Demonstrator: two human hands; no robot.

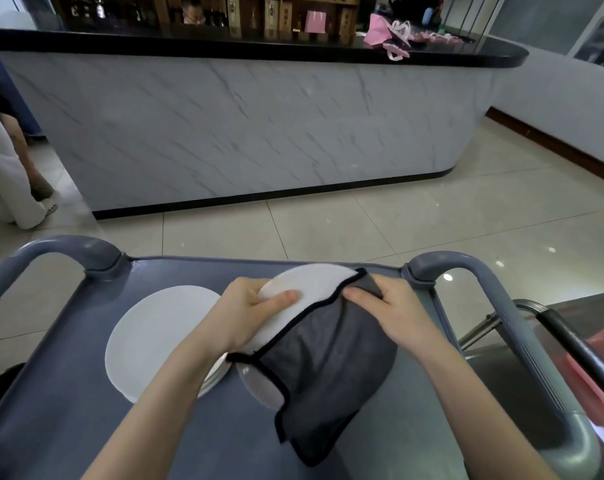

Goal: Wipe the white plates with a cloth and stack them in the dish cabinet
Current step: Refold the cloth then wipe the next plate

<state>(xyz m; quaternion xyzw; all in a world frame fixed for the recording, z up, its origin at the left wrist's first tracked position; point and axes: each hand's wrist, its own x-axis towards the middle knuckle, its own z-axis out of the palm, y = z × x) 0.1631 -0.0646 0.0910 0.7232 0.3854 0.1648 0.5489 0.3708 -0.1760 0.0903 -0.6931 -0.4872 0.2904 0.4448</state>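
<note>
Plate (304, 292) is up off the cart (68, 393), tilted, between 2 hands. Left hand (248, 313) grips its left rim, thumb (283, 299) flat on the white face, fingers curled behind. Cloth (328, 358) drapes over the right half; right hand (394, 313) clutches it against the rim, fingers bent. Stack (155, 337) sits on the cart, just left. Counter (259, 126) stands beyond.

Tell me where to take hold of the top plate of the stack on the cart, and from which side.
Pinch the top plate by its rim at the far left edge, thumb above and fingers slid under. It lies flat on the stack, so only the rim can be gripped. The left forearm crosses its near right side, so that side is blocked.
</note>
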